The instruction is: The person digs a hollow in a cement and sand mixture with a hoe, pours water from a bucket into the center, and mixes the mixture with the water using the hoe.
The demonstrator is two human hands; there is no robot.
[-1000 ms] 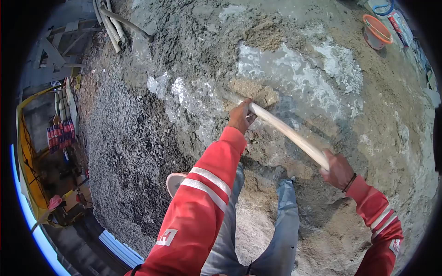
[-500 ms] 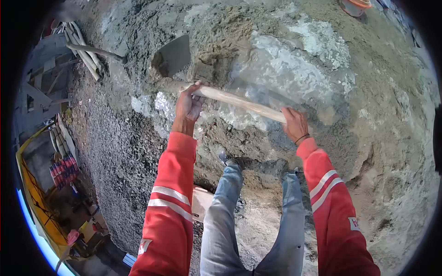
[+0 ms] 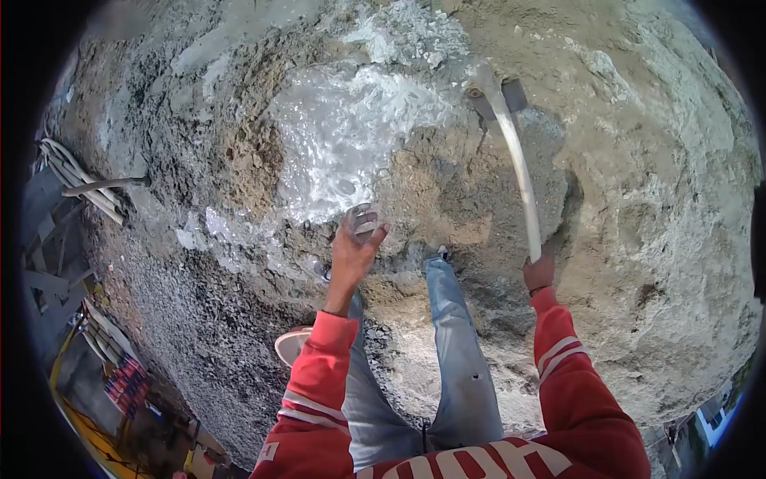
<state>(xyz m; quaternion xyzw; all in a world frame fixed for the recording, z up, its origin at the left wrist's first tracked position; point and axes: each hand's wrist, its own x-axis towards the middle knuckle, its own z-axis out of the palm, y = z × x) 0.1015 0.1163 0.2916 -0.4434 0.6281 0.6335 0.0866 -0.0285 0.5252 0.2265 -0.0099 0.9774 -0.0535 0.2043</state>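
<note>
A hoe with a long pale wooden handle [image 3: 519, 168] slants across the ground on the right. Its metal blade [image 3: 515, 96] is at the far end, partly hidden behind the handle's head. My right hand [image 3: 539, 274] is wrapped around the near end of that handle. Away from the tool, my left hand [image 3: 359, 239] hangs over the ground with its fingers apart and nothing in it. Just beyond those fingers lies a wet, whitish puddle [image 3: 327, 136] among sand and grey mix.
Dark gravel [image 3: 215, 319] spreads at the left. Pale poles [image 3: 84, 182] lie farther off, a dark stick [image 3: 104, 186] across them. A pale, rounded object [image 3: 292, 345] rests beside my left leg. Sandy ground [image 3: 638, 239] slopes at the right.
My left hand has let go of the hoe's handle. My right hand has swung the hoe to the right, so its blade now points away from me. The view has shifted right.
</note>
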